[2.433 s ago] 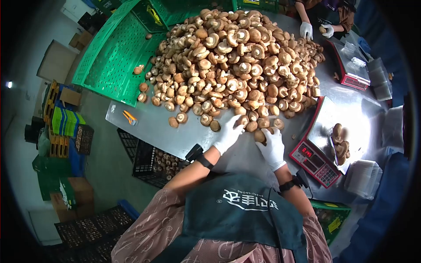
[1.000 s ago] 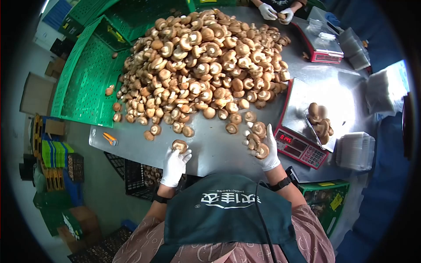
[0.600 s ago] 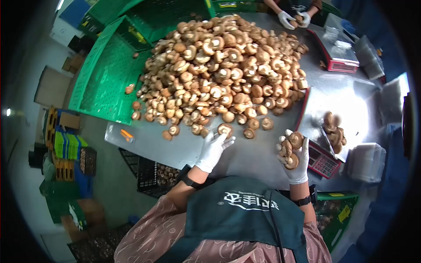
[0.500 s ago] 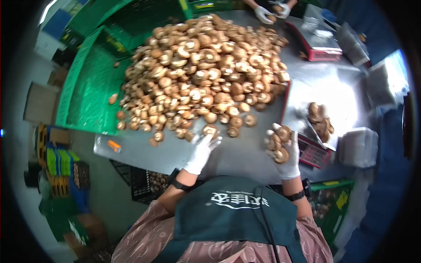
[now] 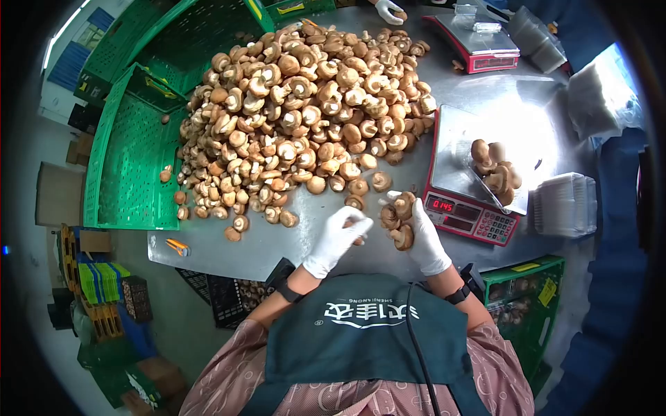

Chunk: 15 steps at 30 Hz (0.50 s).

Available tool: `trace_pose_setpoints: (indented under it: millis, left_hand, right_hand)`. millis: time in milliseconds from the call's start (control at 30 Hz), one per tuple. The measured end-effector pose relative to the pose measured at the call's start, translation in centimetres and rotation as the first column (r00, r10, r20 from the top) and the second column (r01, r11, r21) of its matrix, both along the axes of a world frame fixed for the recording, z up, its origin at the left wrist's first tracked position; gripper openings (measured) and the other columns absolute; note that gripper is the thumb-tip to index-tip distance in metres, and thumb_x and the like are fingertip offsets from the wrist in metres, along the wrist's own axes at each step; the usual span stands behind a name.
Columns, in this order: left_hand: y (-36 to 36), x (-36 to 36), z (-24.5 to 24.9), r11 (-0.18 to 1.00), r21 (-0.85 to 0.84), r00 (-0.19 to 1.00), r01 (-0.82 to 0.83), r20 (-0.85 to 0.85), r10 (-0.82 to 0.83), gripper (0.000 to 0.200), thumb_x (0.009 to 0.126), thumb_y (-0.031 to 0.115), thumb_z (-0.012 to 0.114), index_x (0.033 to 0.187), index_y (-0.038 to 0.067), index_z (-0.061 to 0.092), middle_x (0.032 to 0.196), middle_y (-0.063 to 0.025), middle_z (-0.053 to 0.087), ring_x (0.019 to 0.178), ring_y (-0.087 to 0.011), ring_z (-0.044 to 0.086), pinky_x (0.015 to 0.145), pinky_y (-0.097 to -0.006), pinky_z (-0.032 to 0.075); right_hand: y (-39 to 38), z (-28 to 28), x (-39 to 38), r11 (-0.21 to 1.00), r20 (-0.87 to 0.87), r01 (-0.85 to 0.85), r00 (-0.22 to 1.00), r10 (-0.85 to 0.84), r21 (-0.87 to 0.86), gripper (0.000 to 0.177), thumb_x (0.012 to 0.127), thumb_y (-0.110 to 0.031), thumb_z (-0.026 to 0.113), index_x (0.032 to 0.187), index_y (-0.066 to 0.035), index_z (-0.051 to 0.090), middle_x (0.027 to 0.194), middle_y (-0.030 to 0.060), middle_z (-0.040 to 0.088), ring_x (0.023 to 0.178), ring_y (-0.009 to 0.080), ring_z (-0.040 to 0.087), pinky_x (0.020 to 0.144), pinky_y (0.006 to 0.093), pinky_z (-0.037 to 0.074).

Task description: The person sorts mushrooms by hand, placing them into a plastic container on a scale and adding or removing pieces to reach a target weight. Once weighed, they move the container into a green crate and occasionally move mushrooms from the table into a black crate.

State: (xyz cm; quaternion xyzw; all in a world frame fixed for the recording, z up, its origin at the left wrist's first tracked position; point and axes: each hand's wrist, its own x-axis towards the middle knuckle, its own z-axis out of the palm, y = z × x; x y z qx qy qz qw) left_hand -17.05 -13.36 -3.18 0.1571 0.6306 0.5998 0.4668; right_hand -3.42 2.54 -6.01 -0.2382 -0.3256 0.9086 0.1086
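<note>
A big heap of brown-capped mushrooms (image 5: pixel 298 118) lies on the metal table in front of me. My left hand (image 5: pixel 336 243), in a white glove, is closed on a mushroom (image 5: pixel 359 240), mostly hidden behind the fingers. Close beside it, my gloved right hand (image 5: pixel 427 243) cradles several mushrooms (image 5: pixel 397 220) against its palm and fingers. To the right stands a red-edged scale (image 5: pixel 444 159) with its display (image 5: pixel 442 205) lit at 0.145. On its plate, a clear tray (image 5: pixel 489 188) holds several larger mushrooms (image 5: pixel 496 170).
A green crate (image 5: pixel 132 159) lies tipped open at the left of the heap. An orange cutter (image 5: pixel 177 247) sits near the table's left edge. Stacked clear trays (image 5: pixel 565 204) are at right. Beyond, a second scale (image 5: pixel 479 45) and another person's gloved hand (image 5: pixel 390 12) appear.
My left hand has come away from the heap's near edge with a mushroom, moving right and down towards my right hand. The right hand, still holding mushrooms, has shifted left.
</note>
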Motion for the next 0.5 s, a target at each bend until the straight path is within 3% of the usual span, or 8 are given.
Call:
trace_pose_setpoints:
  millis: [33, 100, 200, 267, 300, 367, 400, 500]
  left_hand:
    - [0.7, 0.5, 0.6, 0.997, -0.056, 0.998, 0.052, -0.03, -0.053, 0.018, 0.096, 0.017, 0.07, 0.103, 0.002, 0.063, 0.082, -0.0036, 0.064, 0.071, -0.0099, 0.064, 0.064, -0.0237, 0.052]
    - [1.3, 0.9, 0.2, 0.994, -0.078, 0.997, 0.075, -0.008, -0.076, 0.021, 0.094, 0.016, 0.073, 0.105, 0.001, 0.063, 0.081, -0.0027, 0.064, 0.067, -0.0079, 0.06, 0.061, -0.023, 0.049]
    - [1.5, 1.2, -0.6, 0.991, -0.112, 0.989, 0.077, -0.119, -0.091, 0.019, 0.094, 0.011, 0.072, 0.106, 0.0, 0.063, 0.081, -0.0019, 0.064, 0.066, -0.0069, 0.058, 0.06, -0.0227, 0.046]
    - [1.4, 1.4, -0.2, 0.997, -0.068, 0.999, 0.046, -0.021, -0.047, 0.017, 0.095, 0.011, 0.07, 0.106, 0.0, 0.063, 0.081, -0.0025, 0.064, 0.068, -0.0081, 0.059, 0.062, -0.0233, 0.048]
    - [1.4, 1.5, -0.2, 1.0, -0.024, 0.997, 0.008, 0.077, -0.006, 0.015, 0.096, 0.011, 0.068, 0.106, 0.0, 0.063, 0.082, -0.0031, 0.065, 0.07, -0.0092, 0.06, 0.064, -0.0239, 0.049]
    - [1.0, 1.3, -0.5, 1.0, 0.022, 0.987, -0.009, 0.16, 0.005, 0.015, 0.097, 0.01, 0.066, 0.108, 0.0, 0.063, 0.083, -0.0041, 0.065, 0.072, -0.0105, 0.062, 0.067, -0.0249, 0.05]
    - [0.8, 1.2, -0.6, 0.997, 0.068, 0.97, -0.028, 0.242, 0.011, 0.015, 0.098, 0.01, 0.064, 0.109, 0.0, 0.063, 0.083, -0.005, 0.066, 0.074, -0.0118, 0.063, 0.07, -0.0259, 0.051]
    - [0.3, 1.0, -0.1, 0.997, 0.068, 0.973, -0.041, 0.229, 0.024, 0.017, 0.099, 0.011, 0.061, 0.111, 0.0, 0.062, 0.085, -0.0065, 0.066, 0.077, -0.0133, 0.065, 0.074, -0.0274, 0.053]
  right_hand:
    - [-0.2, -0.6, 0.1, 0.993, 0.011, -0.049, 0.999, 0.048, 0.11, 0.06, 0.107, -0.056, 0.035, 0.141, -0.008, 0.047, 0.133, 0.0117, 0.06, 0.104, 0.0153, 0.062, 0.079, 0.0251, 0.053]
    - [-0.6, -0.8, 0.1, 0.991, -0.027, -0.061, 0.998, 0.064, 0.119, 0.059, 0.108, -0.055, 0.035, 0.143, -0.008, 0.047, 0.134, 0.0106, 0.06, 0.103, 0.0143, 0.063, 0.082, 0.0263, 0.054]
    - [-0.9, 0.1, 0.0, 0.953, 0.076, -0.09, 0.995, 0.071, 0.288, 0.06, 0.108, -0.056, 0.034, 0.143, -0.008, 0.046, 0.135, 0.0094, 0.06, 0.105, 0.0152, 0.063, 0.084, 0.0275, 0.054]
    - [-1.1, 0.2, -0.5, 0.997, 0.041, 0.061, 0.997, -0.062, 0.038, 0.056, 0.109, -0.052, 0.035, 0.139, -0.008, 0.051, 0.118, 0.005, 0.064, 0.092, 0.0106, 0.061, 0.073, 0.0239, 0.053]
    - [-1.1, 0.5, -0.8, 0.997, 0.041, 0.061, 0.997, -0.062, 0.037, 0.056, 0.109, -0.052, 0.035, 0.139, -0.008, 0.051, 0.118, 0.005, 0.064, 0.092, 0.0106, 0.061, 0.073, 0.0239, 0.053]
    - [-1.2, 1.2, -1.3, 0.967, 0.009, 0.177, 0.984, -0.178, -0.185, 0.058, 0.109, -0.052, 0.032, 0.139, -0.005, 0.048, 0.126, 0.0077, 0.063, 0.109, 0.0142, 0.062, 0.079, 0.0258, 0.054]
    - [-1.0, 0.1, -1.2, 0.961, -0.034, 0.18, 0.981, -0.191, -0.211, 0.057, 0.108, -0.051, 0.039, 0.138, -0.003, 0.047, 0.13, 0.009, 0.061, 0.119, 0.0174, 0.059, 0.083, 0.0268, 0.053]
    - [-0.3, -1.2, -0.5, 0.994, -0.013, 0.082, 0.996, -0.083, -0.065, 0.053, 0.106, -0.046, 0.049, 0.139, -0.005, 0.047, 0.131, 0.0097, 0.06, 0.117, 0.0179, 0.059, 0.085, 0.0276, 0.053]
